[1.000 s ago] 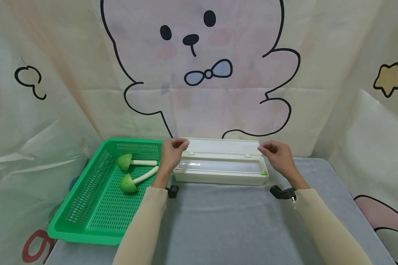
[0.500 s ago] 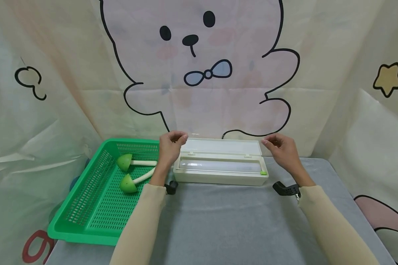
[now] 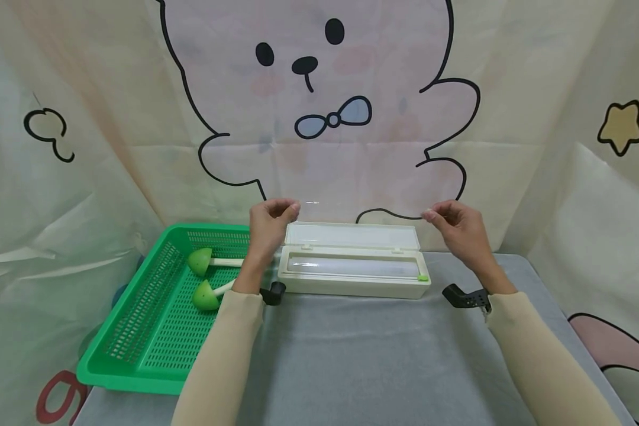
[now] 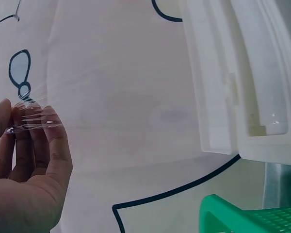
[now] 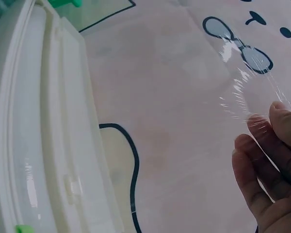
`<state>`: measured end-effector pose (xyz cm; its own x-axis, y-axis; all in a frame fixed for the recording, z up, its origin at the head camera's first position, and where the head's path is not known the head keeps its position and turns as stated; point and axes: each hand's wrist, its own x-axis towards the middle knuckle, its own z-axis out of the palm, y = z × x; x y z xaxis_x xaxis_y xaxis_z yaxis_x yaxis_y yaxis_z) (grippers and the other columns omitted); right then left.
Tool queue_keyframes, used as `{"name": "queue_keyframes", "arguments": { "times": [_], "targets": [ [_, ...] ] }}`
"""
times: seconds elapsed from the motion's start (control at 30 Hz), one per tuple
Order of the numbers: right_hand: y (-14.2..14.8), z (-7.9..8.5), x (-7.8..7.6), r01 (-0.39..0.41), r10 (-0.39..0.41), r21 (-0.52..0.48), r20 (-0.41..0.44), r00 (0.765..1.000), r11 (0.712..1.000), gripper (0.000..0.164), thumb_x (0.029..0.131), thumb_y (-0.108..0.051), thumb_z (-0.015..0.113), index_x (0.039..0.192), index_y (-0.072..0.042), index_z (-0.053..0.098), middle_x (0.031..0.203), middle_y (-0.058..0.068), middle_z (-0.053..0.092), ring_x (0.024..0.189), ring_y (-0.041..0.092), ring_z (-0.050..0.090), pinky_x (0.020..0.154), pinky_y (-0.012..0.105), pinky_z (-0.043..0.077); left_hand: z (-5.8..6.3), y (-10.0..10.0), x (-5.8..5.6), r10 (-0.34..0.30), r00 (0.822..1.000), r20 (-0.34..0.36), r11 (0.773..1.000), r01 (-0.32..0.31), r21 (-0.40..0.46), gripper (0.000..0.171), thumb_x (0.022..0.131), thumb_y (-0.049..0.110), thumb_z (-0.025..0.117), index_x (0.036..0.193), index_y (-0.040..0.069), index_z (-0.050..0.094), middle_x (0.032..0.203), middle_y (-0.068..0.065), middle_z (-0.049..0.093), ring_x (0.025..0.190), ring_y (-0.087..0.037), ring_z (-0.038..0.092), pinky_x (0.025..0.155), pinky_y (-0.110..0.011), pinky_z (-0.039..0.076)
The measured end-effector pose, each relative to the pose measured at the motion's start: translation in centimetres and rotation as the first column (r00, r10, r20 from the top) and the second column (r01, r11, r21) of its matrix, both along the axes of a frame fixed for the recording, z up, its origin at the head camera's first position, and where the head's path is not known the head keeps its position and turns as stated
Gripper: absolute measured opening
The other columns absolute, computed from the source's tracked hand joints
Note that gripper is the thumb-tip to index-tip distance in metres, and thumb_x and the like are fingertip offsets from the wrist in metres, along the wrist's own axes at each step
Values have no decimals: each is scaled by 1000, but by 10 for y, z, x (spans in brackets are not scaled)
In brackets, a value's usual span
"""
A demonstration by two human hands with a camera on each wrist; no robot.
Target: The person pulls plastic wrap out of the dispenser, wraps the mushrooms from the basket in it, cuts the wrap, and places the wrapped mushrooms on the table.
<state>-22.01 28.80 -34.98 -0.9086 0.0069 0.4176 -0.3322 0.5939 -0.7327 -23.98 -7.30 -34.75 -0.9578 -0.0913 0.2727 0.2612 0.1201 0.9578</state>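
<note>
A sheet of clear cling film (image 5: pixel 240 92) stretches up between my hands, its creases glinting in both wrist views. My left hand (image 3: pixel 268 229) pinches one corner between thumb and fingers, above the left end of a white cling film dispenser (image 3: pixel 351 288). On the other side, my right hand (image 3: pixel 462 236) pinches the opposite corner. The dispenser's lid (image 3: pixel 351 236) is tipped back, and a roll of film (image 3: pixel 354 267) lies inside. A small green slider (image 3: pixel 423 278) sits at the right end of its front edge. Most of the held sheet is nearly invisible in the head view.
A green perforated basket (image 3: pixel 133 383) stands on the left of the grey-covered table (image 3: pixel 367 361). Inside it lie two green dome-headed things (image 3: pixel 199 261) with white stems, partly behind my left arm. A printed cloth backdrop (image 3: pixel 383 177) rises right behind the dispenser.
Both hands have risen and moved slightly apart, drawing the film up and away from the dispenser's lid. The dispenser and basket have stayed in place.
</note>
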Motion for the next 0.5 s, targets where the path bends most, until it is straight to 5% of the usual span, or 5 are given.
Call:
{"name": "queue_keyframes", "arguments": {
  "times": [0.17, 0.33, 0.5],
  "targets": [
    [-1, 12, 2, -24, 24, -24, -14, 1000, 999, 20, 102, -13, 62, 108, 6, 65, 103, 17, 72, 88, 0, 64, 82, 11, 50, 10, -2, 1, -23, 1000, -5, 998, 24, 55, 18, 97, 10, 70, 106, -5, 73, 96, -15, 72, 94, -35, 70, 89, -43, 57],
    [-2, 23, 3, -27, 26, -79, -16, 1000, 997, 19, 101, -12, 64, 107, 6, 66, 97, 3, 73, 85, 2, 66, 80, 14, 53, 20, -3, 3, -37, 999, -2, 995, 37, 91, 17, 97, 9, 71, 106, -5, 72, 94, -10, 71, 89, -25, 70, 87, -36, 58],
    [-1, 31, 5, -56, 52, -118, -31, 998, 991, 16, 100, -7, 65, 107, 8, 66, 93, -6, 72, 83, 5, 68, 78, 15, 54, 30, -5, 6, -61, 998, -12, 992, 62, 107, 18, 97, 9, 70, 107, -6, 71, 94, -9, 70, 91, -29, 70, 85, -32, 58]
  ]
}}
